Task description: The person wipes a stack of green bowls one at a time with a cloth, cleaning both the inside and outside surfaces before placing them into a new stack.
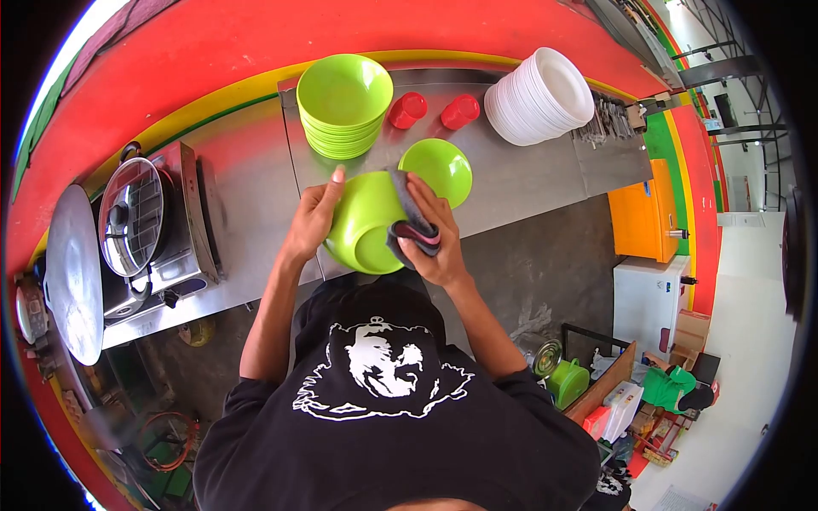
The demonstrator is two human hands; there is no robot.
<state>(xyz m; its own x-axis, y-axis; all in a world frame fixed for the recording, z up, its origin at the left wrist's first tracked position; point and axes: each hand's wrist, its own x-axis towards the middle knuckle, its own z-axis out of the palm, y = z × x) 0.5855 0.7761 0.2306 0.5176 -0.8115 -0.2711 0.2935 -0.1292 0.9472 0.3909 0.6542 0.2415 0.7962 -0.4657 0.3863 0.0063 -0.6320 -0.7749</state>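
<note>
A green bowl is held tilted in front of me, its underside partly turned my way. My left hand grips its left rim, thumb pointing up. On the other side my right hand is closed around a dark grey cloth, which presses over the bowl's right edge. Just behind, another green bowl stands on the steel counter. A tall stack of green bowls rises farther back, left of two red cups.
White plates stand stacked at the back right, beside a pile of cutlery. A lidded pot sits on a stove at the left, near a large round metal lid. A person in green is far off at the lower right.
</note>
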